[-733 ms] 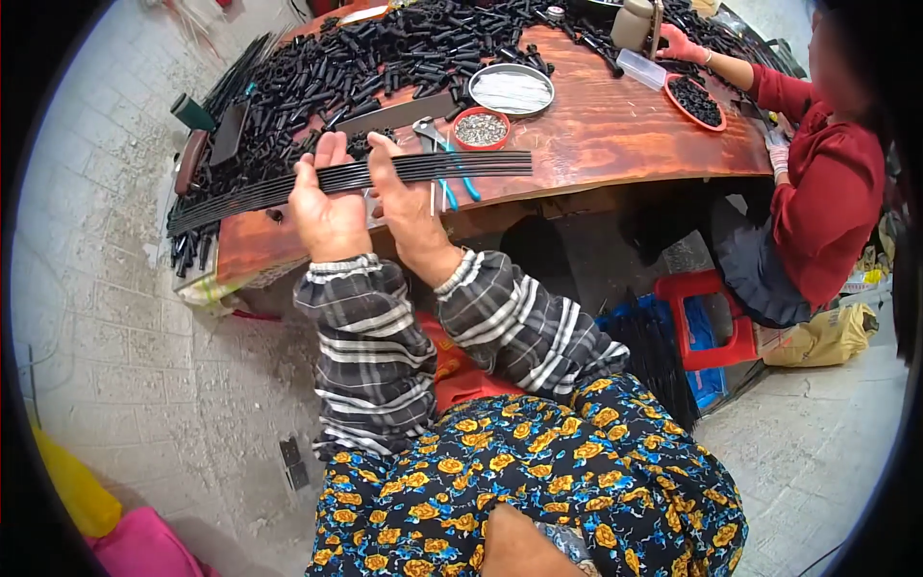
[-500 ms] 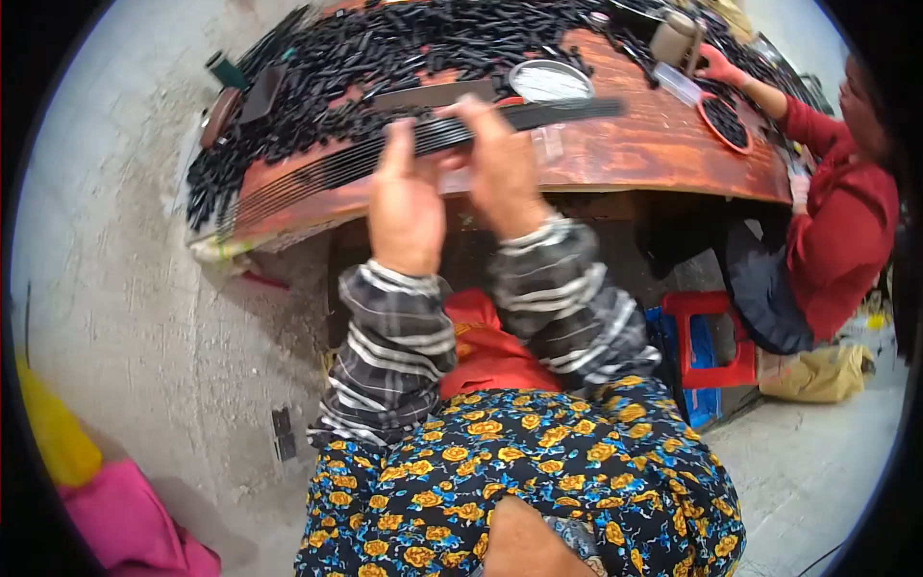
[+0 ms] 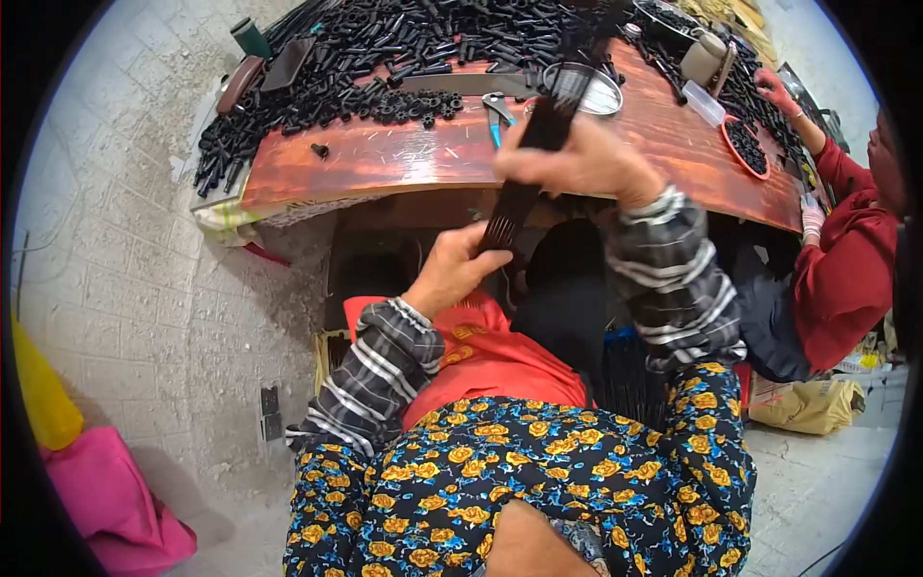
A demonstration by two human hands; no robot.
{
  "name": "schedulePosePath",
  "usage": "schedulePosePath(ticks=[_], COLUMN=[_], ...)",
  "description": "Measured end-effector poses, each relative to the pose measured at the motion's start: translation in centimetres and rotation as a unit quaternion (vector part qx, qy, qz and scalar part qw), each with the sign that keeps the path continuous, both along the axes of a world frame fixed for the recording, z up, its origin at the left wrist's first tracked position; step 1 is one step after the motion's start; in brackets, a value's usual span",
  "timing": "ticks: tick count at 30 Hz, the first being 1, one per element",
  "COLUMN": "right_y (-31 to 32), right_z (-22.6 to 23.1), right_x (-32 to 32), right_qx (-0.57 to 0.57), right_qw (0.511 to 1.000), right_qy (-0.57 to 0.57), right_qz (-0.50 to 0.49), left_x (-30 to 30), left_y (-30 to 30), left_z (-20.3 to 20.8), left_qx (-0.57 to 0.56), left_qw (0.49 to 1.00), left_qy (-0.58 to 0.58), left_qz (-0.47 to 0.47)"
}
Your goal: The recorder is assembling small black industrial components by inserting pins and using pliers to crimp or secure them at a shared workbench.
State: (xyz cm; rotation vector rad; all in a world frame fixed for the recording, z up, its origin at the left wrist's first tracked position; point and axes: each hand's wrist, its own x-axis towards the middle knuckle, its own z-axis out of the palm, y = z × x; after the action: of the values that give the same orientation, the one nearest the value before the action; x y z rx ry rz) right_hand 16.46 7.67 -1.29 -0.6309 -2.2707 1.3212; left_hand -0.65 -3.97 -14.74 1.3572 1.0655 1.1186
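Note:
My right hand (image 3: 582, 163) is wrapped round the middle of a bundle of long, thin black rods (image 3: 550, 125). The bundle slants from my lap side up over the table, and its far end is blurred. At its lower end, my left hand (image 3: 454, 267) closes its fingers and thumb on the rods. Just left of my right hand, pliers with blue handles (image 3: 496, 120) lie on the red-brown wooden table (image 3: 385, 159). Behind the bundle is a round metal dish (image 3: 601, 99) with thin pale pieces in it, partly covered.
Heaps of small black tubular parts (image 3: 413, 43) spread along the table's far side. An orange-rimmed bowl of black parts (image 3: 745, 146), a clear plastic box (image 3: 705, 103) and a beige flask (image 3: 703, 60) stand at the right. A co-worker in a red top (image 3: 846, 279) sits there.
The bundle has swung from lying nearly level across the table to a steep slant. My left hand has come down and nearer; my right hand has moved right. The pliers have come into sight.

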Motion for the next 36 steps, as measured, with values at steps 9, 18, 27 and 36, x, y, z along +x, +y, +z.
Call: schedulePosePath(ticks=[9,18,27,36], right_y=[0.0,0.4,-0.9,-3.1], right_z=[-4.8,-7.7,-6.7,-8.6], right_x=[-2.8,-2.9,-4.5,-3.9], right_qx=[-0.097,-0.028,-0.119,-0.165], right_qw=[0.995,0.994,0.98,0.97], right_qy=[0.006,0.042,0.035,0.094], right_qz=[0.037,0.097,0.158,0.153], left_x=[1.0,-1.5,-3.7,-2.5], left_y=[-3.2,-2.0,5.9,-4.0], left_z=[-4.5,1.4,17.1,20.6], left_qx=[-0.12,-0.081,0.129,0.079], left_qw=[0.992,0.993,0.988,0.964], left_qy=[-0.004,0.031,-0.079,-0.189], left_qz=[0.044,0.075,0.043,-0.168])
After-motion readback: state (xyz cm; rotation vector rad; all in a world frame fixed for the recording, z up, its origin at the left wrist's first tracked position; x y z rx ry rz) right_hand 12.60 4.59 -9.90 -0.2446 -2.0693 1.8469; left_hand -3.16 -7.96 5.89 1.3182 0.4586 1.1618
